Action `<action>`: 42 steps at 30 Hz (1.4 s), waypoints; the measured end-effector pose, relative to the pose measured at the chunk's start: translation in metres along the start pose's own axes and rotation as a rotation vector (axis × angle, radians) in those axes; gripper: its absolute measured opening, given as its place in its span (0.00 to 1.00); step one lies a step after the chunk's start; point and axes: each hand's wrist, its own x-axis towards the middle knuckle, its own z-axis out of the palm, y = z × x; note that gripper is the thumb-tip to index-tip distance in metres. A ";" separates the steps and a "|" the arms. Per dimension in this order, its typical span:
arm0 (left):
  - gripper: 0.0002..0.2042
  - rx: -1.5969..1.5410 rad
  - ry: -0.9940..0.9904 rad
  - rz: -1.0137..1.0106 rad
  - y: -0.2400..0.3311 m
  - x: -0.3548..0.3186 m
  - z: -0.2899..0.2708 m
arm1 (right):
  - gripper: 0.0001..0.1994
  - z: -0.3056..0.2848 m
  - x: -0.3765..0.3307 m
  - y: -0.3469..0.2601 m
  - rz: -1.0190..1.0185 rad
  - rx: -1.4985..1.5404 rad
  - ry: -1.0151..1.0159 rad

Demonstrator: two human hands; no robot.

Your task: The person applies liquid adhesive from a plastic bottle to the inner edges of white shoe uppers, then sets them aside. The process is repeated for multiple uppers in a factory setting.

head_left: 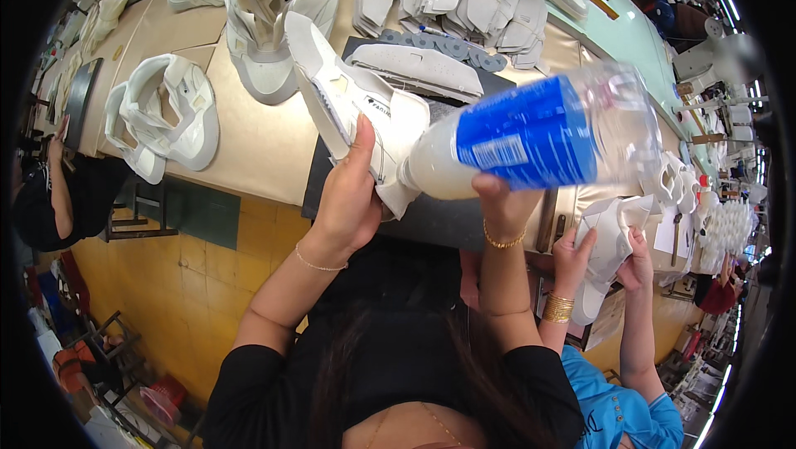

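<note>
Meanwhile, above the tabletop (257, 150), your left hand (348, 204) clasps a white shoe upper (356, 109) while your right hand (502, 200) grips a tilted plastic bottle (531, 134), mouth at the upper; judged mid-application, the next move calls for steady, controlled tilting.

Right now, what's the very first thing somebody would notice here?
Probably the big clear bottle with a blue label, tipped sideways in the middle, gripped from below by the right hand. Just left of it, the left hand holds up a white shoe upper that touches the bottle's neck. More white shoe uppers lie on the tan workbench behind.
</note>
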 end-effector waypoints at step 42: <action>0.26 -0.208 -0.039 0.056 -0.006 -0.007 -0.014 | 0.33 0.006 0.006 0.008 0.013 0.280 0.088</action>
